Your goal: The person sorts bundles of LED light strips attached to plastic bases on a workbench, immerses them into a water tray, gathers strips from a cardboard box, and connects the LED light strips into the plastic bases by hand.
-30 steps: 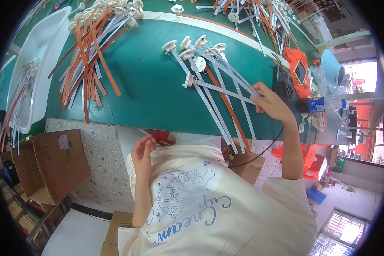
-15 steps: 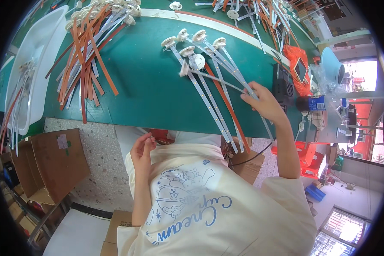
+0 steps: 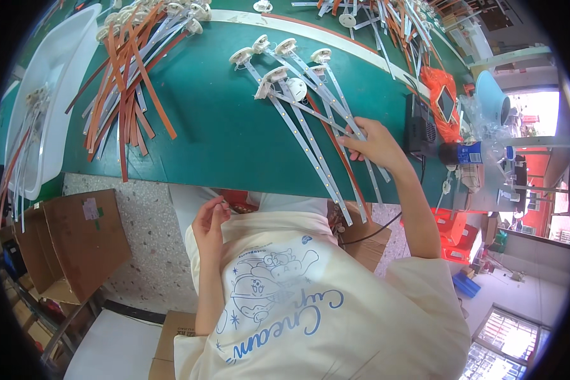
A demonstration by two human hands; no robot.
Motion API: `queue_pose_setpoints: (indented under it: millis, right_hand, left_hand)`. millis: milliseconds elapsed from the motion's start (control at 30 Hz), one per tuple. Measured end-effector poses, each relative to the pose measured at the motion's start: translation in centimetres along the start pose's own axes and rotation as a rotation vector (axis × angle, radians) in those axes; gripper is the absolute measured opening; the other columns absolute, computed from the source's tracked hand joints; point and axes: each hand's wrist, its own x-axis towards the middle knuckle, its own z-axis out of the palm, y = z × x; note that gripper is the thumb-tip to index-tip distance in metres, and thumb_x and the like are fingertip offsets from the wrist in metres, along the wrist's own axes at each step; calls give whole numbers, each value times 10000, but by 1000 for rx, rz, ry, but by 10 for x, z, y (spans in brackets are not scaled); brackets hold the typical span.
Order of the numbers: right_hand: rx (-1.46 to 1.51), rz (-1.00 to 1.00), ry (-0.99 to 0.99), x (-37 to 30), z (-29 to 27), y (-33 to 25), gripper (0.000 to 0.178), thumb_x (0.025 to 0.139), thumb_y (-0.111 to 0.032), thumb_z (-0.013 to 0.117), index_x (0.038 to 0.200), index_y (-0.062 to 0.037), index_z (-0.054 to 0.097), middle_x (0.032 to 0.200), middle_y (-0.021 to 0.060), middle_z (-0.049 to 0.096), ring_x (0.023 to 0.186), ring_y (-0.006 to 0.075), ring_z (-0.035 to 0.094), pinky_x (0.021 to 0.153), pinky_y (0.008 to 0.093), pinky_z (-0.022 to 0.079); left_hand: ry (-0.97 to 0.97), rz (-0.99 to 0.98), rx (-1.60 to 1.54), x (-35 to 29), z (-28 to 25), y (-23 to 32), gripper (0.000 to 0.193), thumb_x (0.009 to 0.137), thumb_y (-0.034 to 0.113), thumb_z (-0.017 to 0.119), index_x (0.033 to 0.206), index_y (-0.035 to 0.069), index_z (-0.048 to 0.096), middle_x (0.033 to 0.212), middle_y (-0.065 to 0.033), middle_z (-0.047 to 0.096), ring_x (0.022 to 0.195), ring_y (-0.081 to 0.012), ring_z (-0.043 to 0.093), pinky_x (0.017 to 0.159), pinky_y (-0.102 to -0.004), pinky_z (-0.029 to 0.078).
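Note:
A small group of LED strips (image 3: 309, 144), narrow and pale with tiny yellowish dots, fans out on the green table with round white end pieces (image 3: 286, 46) at the far side. My right hand (image 3: 377, 145) is closed on LED strips at the right of this group, near their lower ends. One held strip lies crosswise over others, its white end piece (image 3: 272, 81) among the rest. An orange-brown strip (image 3: 343, 152) lies between the pale ones. My left hand (image 3: 210, 218) is off the table's front edge above my lap, its fingers curled together; anything in them is too small to make out.
A large bundle of orange and pale strips (image 3: 130, 88) lies on the left, beside a white tub (image 3: 50, 120). At right stand a black box (image 3: 419, 126), an orange bag (image 3: 438, 95) and a bottle (image 3: 465, 153). More strips (image 3: 386, 31) are heaped at the back. Below left is a cardboard box (image 3: 85, 244).
My right hand has moved slightly left and up with the strip. The strip's white end piece has swung up to the other end pieces. My left hand has stayed put.

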Motion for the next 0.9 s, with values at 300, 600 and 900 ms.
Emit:
queue_pose_setpoints:
  millis: [300,600,900]
  right_hand:
    - [-188,-165,41,5,-4,11,308,723,-236,701,881,-22,546,691,25,578,610,66,495,566,204,386]
    - [-103,71,133,-7,11,-6,446,697,-279,725,959,2,499,726,84,587,690,124,534,629,244,418]
    - [-287,-110,211,-12,27,-11,728,645,-384,757,1129,-4,369,885,177,594,792,251,596,751,326,457]
  left_hand:
    - [-8,-14,-25,0,-2,-2,232,888,143,532,1046,-23,565,862,-57,607,765,-114,566,708,-234,468]
    - [-14,-5,-14,2,-4,-4,227,886,138,534,1046,-21,568,875,-64,613,767,-122,577,703,-235,475]
    - [-18,-26,-41,1,-9,-7,226,887,143,535,1041,-19,569,877,-64,612,771,-122,577,718,-239,480]
